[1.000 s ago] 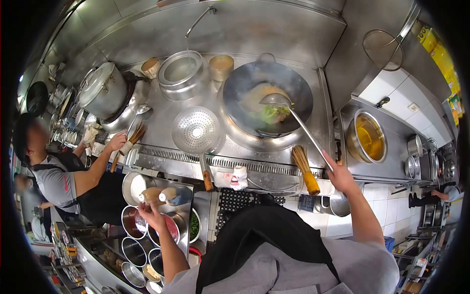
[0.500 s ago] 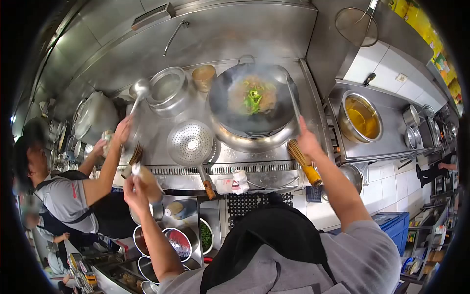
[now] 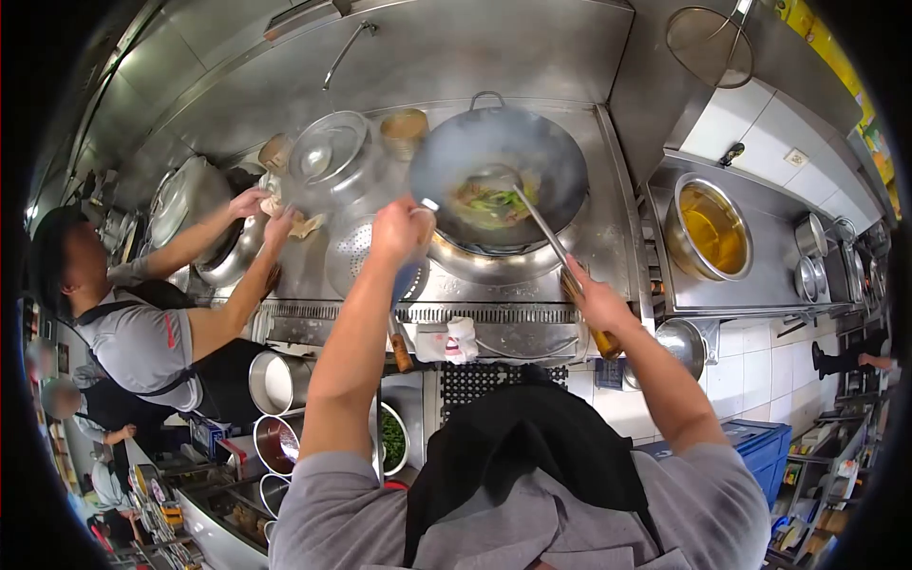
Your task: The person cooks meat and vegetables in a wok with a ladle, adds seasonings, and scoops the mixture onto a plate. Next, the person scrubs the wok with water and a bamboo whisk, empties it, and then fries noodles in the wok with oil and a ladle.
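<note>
My right hand (image 3: 605,302) is wrapped round the handle of a long ladle (image 3: 543,226). The ladle's bowl sits in the smoking black wok (image 3: 560,161), among green pepper pieces and other food (image 3: 494,204). Closed round a bottle (image 3: 410,275) with a white cap, my left hand (image 3: 397,231) is up at the wok's left side, above a perforated skimmer (image 3: 350,255). The bottle is blurred, its lower part bluish, and my fingers hide much of it. A bamboo brush (image 3: 604,342) with a yellow handle lies partly hidden under my right hand.
A co-worker (image 3: 142,351) at the left handles a cloth (image 3: 306,226) beside a metal pot (image 3: 328,152). A pot of yellow liquid (image 3: 708,226) stands on the right counter. A folded white cloth (image 3: 462,340) lies on the stove's front edge, above a bowl of chopped greens (image 3: 391,439).
My left hand has carried the bottle up and right towards the wok. The ladle's bowl has moved from the wok's right rim into the food. The co-worker now holds a cloth, not a ladle.
</note>
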A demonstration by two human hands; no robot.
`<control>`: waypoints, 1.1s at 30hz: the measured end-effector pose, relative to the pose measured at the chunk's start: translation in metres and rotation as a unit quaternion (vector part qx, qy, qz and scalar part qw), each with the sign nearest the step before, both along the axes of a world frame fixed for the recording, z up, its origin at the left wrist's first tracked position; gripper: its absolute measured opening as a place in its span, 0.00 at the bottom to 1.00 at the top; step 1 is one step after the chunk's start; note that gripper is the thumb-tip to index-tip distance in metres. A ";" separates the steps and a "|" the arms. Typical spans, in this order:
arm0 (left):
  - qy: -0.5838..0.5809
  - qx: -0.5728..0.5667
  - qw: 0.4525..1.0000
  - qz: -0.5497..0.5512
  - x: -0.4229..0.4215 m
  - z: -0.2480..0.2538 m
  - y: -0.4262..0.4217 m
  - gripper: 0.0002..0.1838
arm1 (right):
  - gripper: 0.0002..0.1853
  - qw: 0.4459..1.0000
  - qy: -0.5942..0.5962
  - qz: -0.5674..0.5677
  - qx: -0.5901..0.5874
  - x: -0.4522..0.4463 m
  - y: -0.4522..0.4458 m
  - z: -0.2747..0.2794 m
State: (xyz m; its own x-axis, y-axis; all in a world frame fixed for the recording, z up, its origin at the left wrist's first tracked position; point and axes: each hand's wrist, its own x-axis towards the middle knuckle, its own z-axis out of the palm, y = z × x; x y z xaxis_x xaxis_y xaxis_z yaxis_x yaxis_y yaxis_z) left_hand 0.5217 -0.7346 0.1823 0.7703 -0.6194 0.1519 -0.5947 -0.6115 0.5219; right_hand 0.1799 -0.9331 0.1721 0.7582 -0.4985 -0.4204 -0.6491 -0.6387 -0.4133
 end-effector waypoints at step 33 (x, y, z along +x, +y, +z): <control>0.038 -0.209 0.971 0.114 0.030 -0.016 0.154 0.06 | 0.44 0.952 -0.177 -0.161 0.189 0.042 -0.019 -0.076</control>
